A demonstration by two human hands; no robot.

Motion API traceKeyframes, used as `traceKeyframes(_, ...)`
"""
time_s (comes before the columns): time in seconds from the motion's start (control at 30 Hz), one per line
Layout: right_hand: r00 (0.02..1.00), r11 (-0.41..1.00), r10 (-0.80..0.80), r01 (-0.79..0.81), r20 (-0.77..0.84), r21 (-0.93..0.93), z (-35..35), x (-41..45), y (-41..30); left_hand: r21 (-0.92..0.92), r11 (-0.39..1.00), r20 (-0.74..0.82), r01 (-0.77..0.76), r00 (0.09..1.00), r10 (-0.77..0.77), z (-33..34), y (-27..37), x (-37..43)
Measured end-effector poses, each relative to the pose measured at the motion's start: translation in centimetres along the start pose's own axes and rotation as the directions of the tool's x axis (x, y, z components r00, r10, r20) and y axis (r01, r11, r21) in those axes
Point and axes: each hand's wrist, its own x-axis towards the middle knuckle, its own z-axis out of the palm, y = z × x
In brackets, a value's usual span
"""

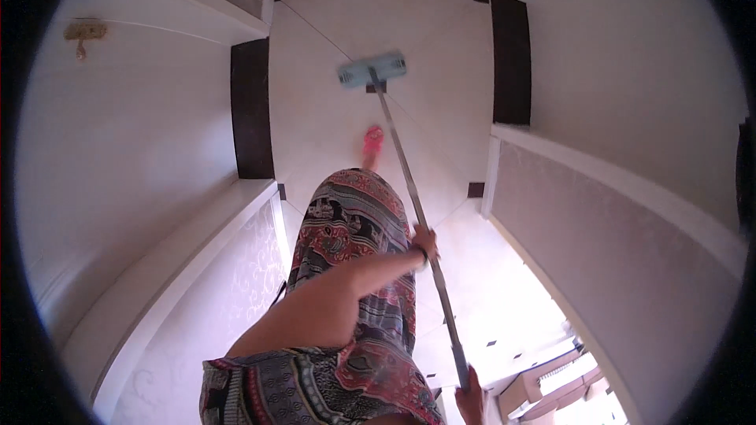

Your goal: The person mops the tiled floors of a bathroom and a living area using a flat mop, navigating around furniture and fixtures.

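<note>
A flat mop with a light blue rectangular head (372, 69) lies on the pale tiled floor ahead of me; its head looks slightly blurred. The grey mop handle (407, 174) runs back towards me on a slant. Around the middle of the pole my left hand (424, 241) is closed, with a dark band at the wrist. At the upper end of the pole, low in the picture, my right hand (470, 396) grips it; part of that hand is cut off by the arm's angle and the frame.
White doors with gold handles (85, 30) stand on both sides, with dark floor strips (253, 109) at their foot. White-trimmed walls flank the passage. My foot in a pink shoe (373, 140) is behind the mop head. Brown furniture (534, 389) shows at the lower right.
</note>
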Motion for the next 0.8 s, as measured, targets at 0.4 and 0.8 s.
traceKeyframes(0.4,0.947,0.865,-0.147,-0.016,-0.284,-0.501,1.9,-5.1,9.1,-0.384,0.866,0.121,0.320,0.947,-0.296,-3.8,-2.8,-12.1)
traceKeyframes(0.8,0.758,0.513,-0.629,0.239,-0.172,-0.824,-7.4,8.2,-32.0,-0.809,0.563,-0.187,-0.167,0.982,0.023,-33.0,20.5,5.3)
